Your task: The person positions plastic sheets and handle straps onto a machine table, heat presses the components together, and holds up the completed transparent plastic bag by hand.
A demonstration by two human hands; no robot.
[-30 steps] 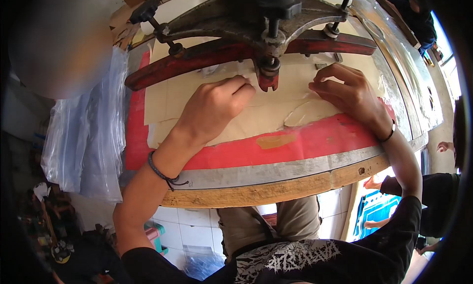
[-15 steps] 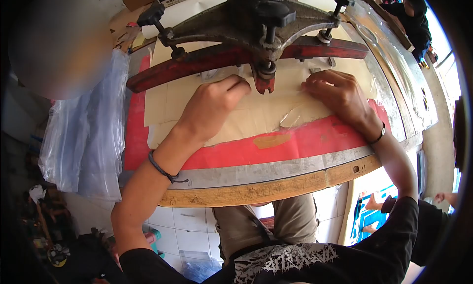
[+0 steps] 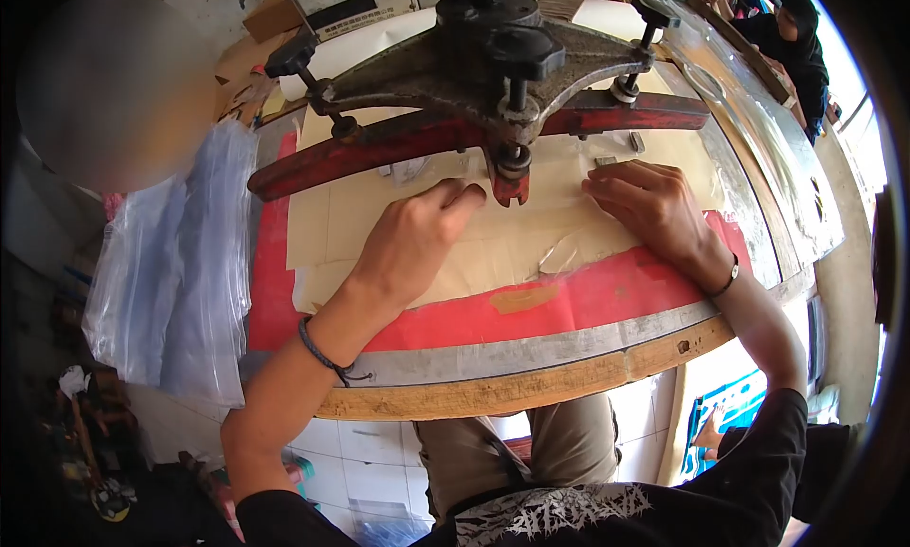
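Observation:
My left hand (image 3: 422, 227) rests over the tan sheet (image 3: 360, 215), left of the notched red tip below the press, its fingers curled together; what they hold, if anything, is hidden. On the other side of that tip, my right hand (image 3: 649, 206) lies with bent fingers pressed together near clear plastic. The dark metal press head (image 3: 455, 73) with black knobs carries a long red bar (image 3: 379, 144) above the sheet. Under the sheet shows a red mat (image 3: 626, 286) with a tan patch. A small clear scrap (image 3: 559, 255) lies on the sheet's near side.
Long clear plastic sleeves (image 3: 175, 282) hang over the table's left side. The wooden table edge (image 3: 531, 391) runs in front of my body. Clear sheets (image 3: 758, 158) lie along the right side. Another person (image 3: 796, 45) is at the upper right.
The whole scene has shifted slightly in view. My right hand has moved a little left toward the red tip. My left hand keeps nearly the same curled pose.

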